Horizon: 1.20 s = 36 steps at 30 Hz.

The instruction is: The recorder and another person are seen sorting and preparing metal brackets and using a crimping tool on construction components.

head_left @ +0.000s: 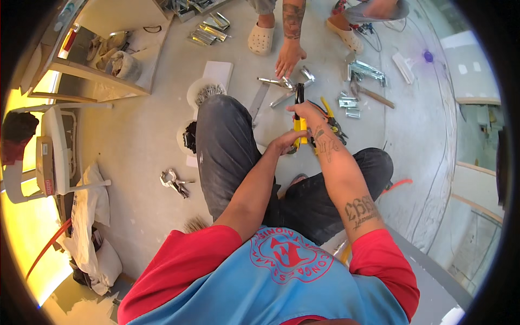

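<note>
At the left edge of the frame stands a white plastic chair (57, 154), with pale sacks (89, 197) below it and a wooden shelf unit (103, 82) at upper left. Left of centre, a metal clamp-like tool (174, 181) lies on the floor (146, 141); above and to its right are a heap of grey fasteners (208, 93) and, lower, a cluster of black fasteners (189, 136). Shiny metal channel pieces (210, 31) lie at upper centre-left. Near the centre, the left hand (283, 142) is closed about the lower part of a yellow-and-black hand tool (297, 124), which stands roughly upright in the frame; the right hand (307, 111) grips the same tool higher up. At upper centre, a co-worker's hand (291, 56) reaches down, fingers extended, just above silver pliers (277, 82); whether it touches them cannot be told. Just right of the right hand lie yellow-handled snips (335, 125). Farther right are short metal brackets (349, 103), a hammer (374, 95) with a wooden handle, and a white strip (402, 67) at upper right.
</note>
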Each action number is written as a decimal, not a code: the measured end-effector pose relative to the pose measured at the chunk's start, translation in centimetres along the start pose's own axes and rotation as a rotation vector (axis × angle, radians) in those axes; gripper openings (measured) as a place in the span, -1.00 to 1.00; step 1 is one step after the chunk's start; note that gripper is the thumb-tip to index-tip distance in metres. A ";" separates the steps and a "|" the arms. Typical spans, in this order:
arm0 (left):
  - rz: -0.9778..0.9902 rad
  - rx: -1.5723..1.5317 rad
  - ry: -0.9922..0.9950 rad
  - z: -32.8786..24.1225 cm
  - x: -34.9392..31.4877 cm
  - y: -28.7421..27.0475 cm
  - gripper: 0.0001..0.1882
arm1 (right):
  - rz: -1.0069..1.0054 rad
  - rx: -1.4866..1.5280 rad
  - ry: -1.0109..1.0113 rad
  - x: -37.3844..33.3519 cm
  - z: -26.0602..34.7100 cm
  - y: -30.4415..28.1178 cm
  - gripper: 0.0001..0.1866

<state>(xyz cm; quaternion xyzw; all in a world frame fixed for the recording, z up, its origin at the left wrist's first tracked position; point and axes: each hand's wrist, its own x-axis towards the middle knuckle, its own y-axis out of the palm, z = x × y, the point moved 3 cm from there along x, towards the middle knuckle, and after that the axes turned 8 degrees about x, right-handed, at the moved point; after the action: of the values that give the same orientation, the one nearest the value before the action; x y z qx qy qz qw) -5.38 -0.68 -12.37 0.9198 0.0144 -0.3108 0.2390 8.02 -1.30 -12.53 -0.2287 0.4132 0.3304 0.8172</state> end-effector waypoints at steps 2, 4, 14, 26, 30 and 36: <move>-0.047 0.056 0.035 -0.3 0.6 0.4 -0.47 | -0.063 -0.095 -0.033 1.5 -0.9 -0.2 -0.70; -0.095 0.104 0.056 -0.3 0.9 0.7 -0.53 | -0.155 -0.151 -0.082 2.4 -1.8 -0.4 -0.70; -0.667 0.515 -0.067 1.6 1.1 -1.7 -0.39 | -0.260 -0.644 -0.198 1.8 -1.2 0.6 -0.40; -0.379 -0.250 0.023 4.1 3.9 -2.2 -0.65 | -0.382 -0.588 -0.193 2.6 -1.6 0.8 -0.41; -0.185 -0.523 -0.109 2.5 4.2 0.6 -0.55 | -0.266 -0.299 -0.151 1.5 -2.0 -2.2 -0.49; -0.506 -0.251 -0.174 3.9 4.0 -1.7 -0.46 | 0.062 0.449 -0.034 -4.5 5.8 -1.7 -0.49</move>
<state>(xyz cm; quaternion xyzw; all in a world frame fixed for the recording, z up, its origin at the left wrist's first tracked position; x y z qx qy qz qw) -4.66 -1.40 -18.19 0.8200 0.2614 -0.4341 0.2662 10.34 -0.31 -5.37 -0.0230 0.4694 0.2589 0.8438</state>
